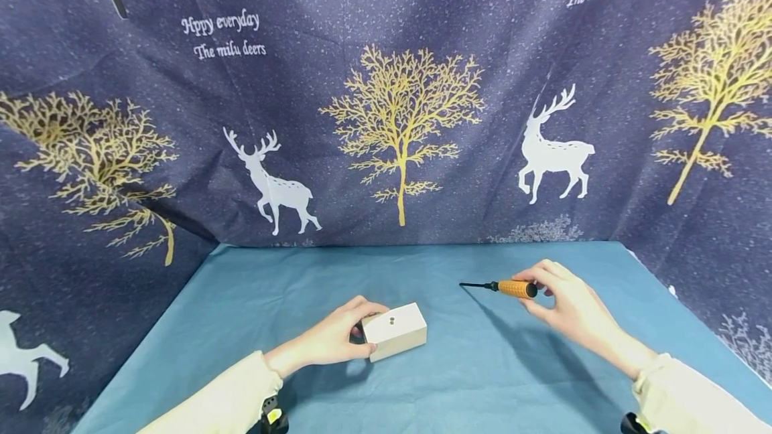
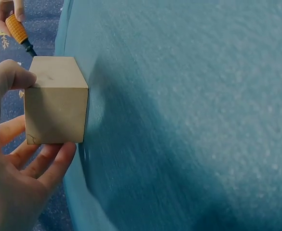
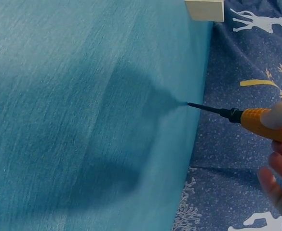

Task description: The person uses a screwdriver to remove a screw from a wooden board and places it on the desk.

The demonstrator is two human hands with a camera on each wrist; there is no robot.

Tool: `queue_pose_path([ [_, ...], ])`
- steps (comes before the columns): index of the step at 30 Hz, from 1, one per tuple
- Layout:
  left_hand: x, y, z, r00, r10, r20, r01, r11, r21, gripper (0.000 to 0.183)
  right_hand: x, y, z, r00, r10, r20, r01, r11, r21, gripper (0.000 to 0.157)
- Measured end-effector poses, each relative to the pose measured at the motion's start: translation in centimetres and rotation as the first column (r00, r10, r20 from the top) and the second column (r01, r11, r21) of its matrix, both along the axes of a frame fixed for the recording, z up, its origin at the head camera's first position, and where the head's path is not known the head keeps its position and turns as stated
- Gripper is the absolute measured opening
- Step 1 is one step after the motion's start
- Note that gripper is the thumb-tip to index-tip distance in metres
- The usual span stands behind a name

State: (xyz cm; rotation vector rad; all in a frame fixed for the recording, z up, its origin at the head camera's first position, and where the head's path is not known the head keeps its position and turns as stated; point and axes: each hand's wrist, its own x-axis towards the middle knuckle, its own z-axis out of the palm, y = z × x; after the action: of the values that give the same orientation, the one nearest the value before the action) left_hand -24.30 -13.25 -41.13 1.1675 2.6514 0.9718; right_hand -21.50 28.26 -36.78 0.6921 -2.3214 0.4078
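Left of the middle of the head view, my left hand (image 1: 340,332) grips the near-left end of a pale rectangular block (image 1: 399,333). Two small dark round spots, screws or holes, show on the block's top. In the left wrist view the thumb lies on one face of the block (image 2: 56,115) and the fingers support the opposite side. My right hand (image 1: 573,303) holds a screwdriver (image 1: 515,288) by its orange handle, to the right of the block and apart from it. The screwdriver's dark shaft (image 3: 210,109) points left, its tip close to the cloth in the right wrist view.
A blue cloth (image 1: 452,394) covers the table. Behind it hangs a dark blue curtain (image 1: 422,5) printed with white deer and yellow trees. Dark wrist straps (image 1: 274,417) sit at the cuffs of pale sleeves.
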Motion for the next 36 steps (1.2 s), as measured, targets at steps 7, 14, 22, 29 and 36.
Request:
queue_pose_path([
  [7,0.2,0.5,0.1,0.999,-0.034,0.016,0.033,0.999,0.024,0.054,-0.1,-0.5,0.4,1.0,0.031,0.0,-0.031,0.997,-0.064,0.046],
  [14,0.0,1.3,-0.1,0.996,-0.054,0.066,0.05,0.997,0.057,0.052,0.0,-1.1,1.3,0.999,0.052,0.011,-0.05,0.991,-0.125,0.046],
  [22,0.1,2.0,0.2,0.992,-0.077,0.1,0.071,0.996,0.062,0.052,0.2,-1.4,2.1,0.993,0.058,0.102,-0.044,0.989,-0.14,0.043],
  [29,0.4,2.7,0.1,0.986,-0.097,0.139,0.085,0.992,0.088,0.052,0.4,-2.1,2.8,0.988,0.059,0.141,-0.037,0.987,-0.157,0.039],
  [36,0.4,3.1,-0.2,0.979,-0.118,0.167,0.097,0.987,0.129,0.048,0.8,-3.4,4.0,0.978,0.083,0.189,-0.048,0.982,-0.182,0.037],
])
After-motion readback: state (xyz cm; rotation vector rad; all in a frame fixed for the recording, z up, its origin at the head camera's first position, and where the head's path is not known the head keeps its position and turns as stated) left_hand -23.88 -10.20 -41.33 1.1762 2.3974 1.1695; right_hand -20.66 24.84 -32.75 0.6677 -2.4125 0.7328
